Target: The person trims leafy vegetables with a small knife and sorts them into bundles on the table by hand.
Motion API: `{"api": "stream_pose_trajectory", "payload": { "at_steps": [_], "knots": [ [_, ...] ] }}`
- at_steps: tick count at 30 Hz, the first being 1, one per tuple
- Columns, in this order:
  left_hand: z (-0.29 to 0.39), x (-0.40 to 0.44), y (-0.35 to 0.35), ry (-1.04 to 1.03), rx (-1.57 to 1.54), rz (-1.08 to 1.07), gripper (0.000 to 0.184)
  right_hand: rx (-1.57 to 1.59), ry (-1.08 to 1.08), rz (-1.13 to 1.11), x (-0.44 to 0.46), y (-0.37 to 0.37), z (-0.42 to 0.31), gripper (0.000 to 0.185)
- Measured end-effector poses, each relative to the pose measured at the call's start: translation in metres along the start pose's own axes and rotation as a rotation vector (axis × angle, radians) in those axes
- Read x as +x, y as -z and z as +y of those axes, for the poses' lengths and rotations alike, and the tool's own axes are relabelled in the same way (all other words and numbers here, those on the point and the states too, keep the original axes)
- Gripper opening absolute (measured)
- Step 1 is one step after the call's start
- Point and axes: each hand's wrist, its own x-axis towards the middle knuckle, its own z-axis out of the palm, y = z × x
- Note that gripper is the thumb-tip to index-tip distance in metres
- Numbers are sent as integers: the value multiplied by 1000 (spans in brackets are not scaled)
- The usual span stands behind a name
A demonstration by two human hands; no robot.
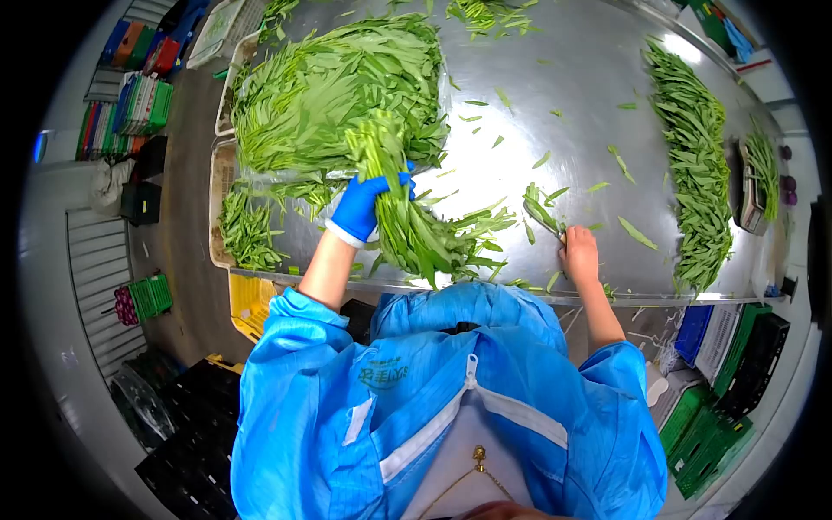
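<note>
While left hand [371, 204] clamps leafy bunch [407, 227], right hand [581, 254] is closed on slim object [557, 231], worktop [598, 208] near side.

So the bunch of greens [416, 234] is a bit left of center, bright green, pale stems up top, long narrow leaves fanning out toward the lower right. The slim tool [557, 232] sits right of center, tilted, kinda too small to make out, with loose leaves [539, 211] right by its upper-left end. Big flat-ish leafy pile [321, 104] fills the upper left.
</note>
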Motion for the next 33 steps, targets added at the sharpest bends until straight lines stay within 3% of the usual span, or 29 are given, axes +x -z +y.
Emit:
{"api": "stream_pose_trajectory", "payload": {
  "at_steps": [4, 7, 10, 12, 17, 18, 21, 25, 27, 29, 31, 33],
  "knots": [
    [-11, 3, -30, 21, 265, 20, 33, 373, -218, -92, 2, 17, -25, 29],
    [-30, 13, -27, -30, 579, -17, 30, 614, -107, -61, 3, 67, -76, 27],
    [-51, 20, -35, -142, 926, 20, 32, 491, 200, 167, 13, 102, -124, 31],
    [-57, 18, -44, -101, 984, 1, 36, 350, 381, 294, 26, 116, -145, 34],
    [-63, 15, -53, -111, 1137, 21, 34, 210, 420, 284, 50, 111, -153, 27],
    [-55, 13, -58, 5, 1179, 33, 37, 195, 415, 277, 52, 107, -153, 24],
    [-67, 10, -51, -81, 1199, 55, 37, 236, 429, 233, 55, 94, -156, 15],
    [-69, 10, -60, -89, 1340, 119, 32, 211, 365, 111, 58, 84, -166, 22],
    [-66, 10, -53, -158, 1251, 122, 27, 221, 375, 145, 59, 80, -165, 16],
    [-50, 5, -49, -226, 1147, 165, 23, 211, 326, 35, 49, 52, -134, 22],
    [-18, 7, -27, -156, 756, 279, 16, 238, 275, -95, 26, 29, -91, 31],
    [10, 4, -23, -286, 569, 310, 14, 296, 228, -188, 14, 31, -61, 41]
  ]
}}
